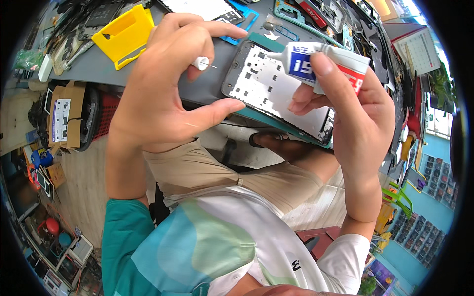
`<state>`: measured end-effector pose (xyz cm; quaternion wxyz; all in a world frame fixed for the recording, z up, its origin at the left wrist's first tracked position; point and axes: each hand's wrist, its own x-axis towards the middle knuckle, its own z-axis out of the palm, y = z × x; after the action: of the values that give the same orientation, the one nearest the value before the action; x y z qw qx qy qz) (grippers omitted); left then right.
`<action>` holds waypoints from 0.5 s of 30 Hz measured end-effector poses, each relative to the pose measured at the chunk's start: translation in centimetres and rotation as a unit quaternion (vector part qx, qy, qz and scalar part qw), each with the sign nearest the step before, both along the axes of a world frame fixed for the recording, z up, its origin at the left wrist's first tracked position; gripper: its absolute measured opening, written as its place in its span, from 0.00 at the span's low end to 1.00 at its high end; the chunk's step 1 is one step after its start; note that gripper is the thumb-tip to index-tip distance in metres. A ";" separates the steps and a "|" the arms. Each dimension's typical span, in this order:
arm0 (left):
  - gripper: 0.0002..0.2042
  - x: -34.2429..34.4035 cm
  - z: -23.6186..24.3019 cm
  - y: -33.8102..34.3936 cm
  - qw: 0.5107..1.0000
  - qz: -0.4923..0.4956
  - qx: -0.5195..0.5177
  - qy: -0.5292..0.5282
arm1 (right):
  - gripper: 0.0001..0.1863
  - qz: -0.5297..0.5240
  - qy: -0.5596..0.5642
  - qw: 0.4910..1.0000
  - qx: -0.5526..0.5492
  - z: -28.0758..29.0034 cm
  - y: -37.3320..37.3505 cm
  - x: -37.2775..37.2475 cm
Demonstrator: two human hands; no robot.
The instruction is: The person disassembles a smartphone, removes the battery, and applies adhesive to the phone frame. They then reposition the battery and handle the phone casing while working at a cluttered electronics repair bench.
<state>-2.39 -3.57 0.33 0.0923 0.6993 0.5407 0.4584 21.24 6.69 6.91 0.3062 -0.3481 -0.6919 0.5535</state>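
My right hand [363, 113] grips a white, blue and red glue tube [302, 64] between thumb and fingers, its narrow nozzle pointing left. In the curled fingers of my left hand [163, 84] sits a small white cap [201, 62] with a thin metal pin sticking out. The thumb and index finger of that hand are spread apart, with nothing between them. Below both hands a phone screen assembly [264, 91], its pale inner side up in a dark frame, lies on a green mat [264, 42] at the bench edge. Neither hand appears to touch it.
On the grey bench [177, 91] a yellow plastic holder [126, 34] lies left of my left hand. Phone frames and parts crowd the far side, with a red box [312, 13] among them. A cardboard box [66, 116] stands below the bench at left. A calendar [417, 49] stands far right.
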 end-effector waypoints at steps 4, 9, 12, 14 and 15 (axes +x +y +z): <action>0.27 0.0 -0.1 0.0 1.000 -0.004 0.006 -0.013 | 0.15 0.019 -0.023 0.999 0.027 -0.6 0.3 -1.1; 0.28 -0.2 -0.3 -0.1 1.000 -0.003 0.006 -0.003 | 0.14 0.019 -0.058 0.998 0.034 -0.8 0.5 -1.7; 0.28 -0.3 -0.4 0.0 1.000 -0.002 0.010 0.007 | 0.14 0.015 -0.074 0.997 0.034 -0.7 0.5 -2.1; 0.28 -0.3 -0.4 0.0 1.000 -0.002 0.012 0.013 | 0.14 0.015 -0.070 0.997 0.038 -0.9 0.5 -2.2; 0.28 -0.3 -0.4 0.0 1.000 -0.002 0.012 0.014 | 0.14 0.014 -0.069 0.997 0.040 -0.9 0.6 -2.2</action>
<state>-2.72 -3.53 -0.04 0.0775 0.7081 0.5349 0.4544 19.00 7.26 6.00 0.2639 -0.3629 -0.7378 0.5044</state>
